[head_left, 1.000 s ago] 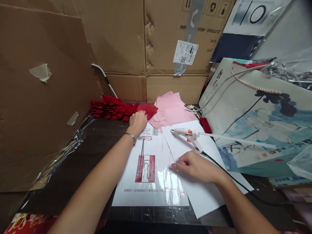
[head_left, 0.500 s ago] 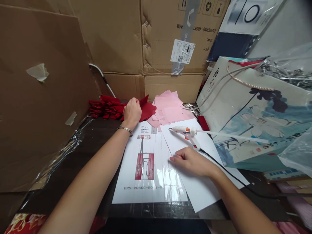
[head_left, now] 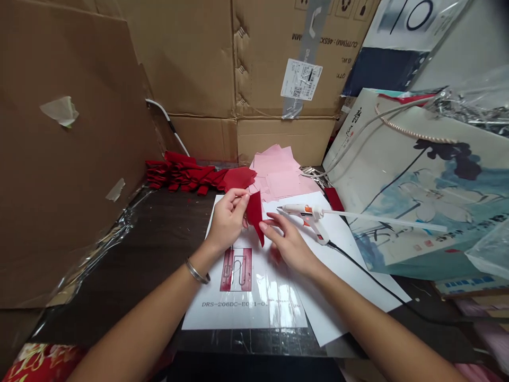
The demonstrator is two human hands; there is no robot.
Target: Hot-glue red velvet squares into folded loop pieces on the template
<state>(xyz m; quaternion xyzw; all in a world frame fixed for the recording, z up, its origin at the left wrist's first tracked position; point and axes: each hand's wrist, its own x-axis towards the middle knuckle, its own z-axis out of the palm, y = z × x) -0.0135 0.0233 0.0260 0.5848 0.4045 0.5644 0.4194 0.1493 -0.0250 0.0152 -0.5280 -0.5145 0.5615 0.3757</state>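
Note:
My left hand (head_left: 228, 218) is closed, pinching a folded red fabric piece (head_left: 255, 213) by its left side over the printed sheet. The piece stands tilted, with a pointed corner downward. At its right edge is my right hand (head_left: 288, 241), thumb and index finger apart, the thumb tip at the fabric. Under both hands lies a white printed sheet (head_left: 242, 315) with a picture of a paper clip on a red panel. A white glue gun (head_left: 306, 215) with a long clear glue stick rests just beyond my right hand.
Behind the sheets are a heap of red fabric pieces (head_left: 191, 175) and pink paper squares (head_left: 280, 170). Metal clips (head_left: 314, 174) and a small red block (head_left: 334, 199) lie farther right. Cardboard (head_left: 186, 63) walls the back and left; a painted paper bag (head_left: 421, 185) stands right.
My left hand has come back from the red heap toward me with one red piece. My right hand has lifted off the sheet and opened beside that piece.

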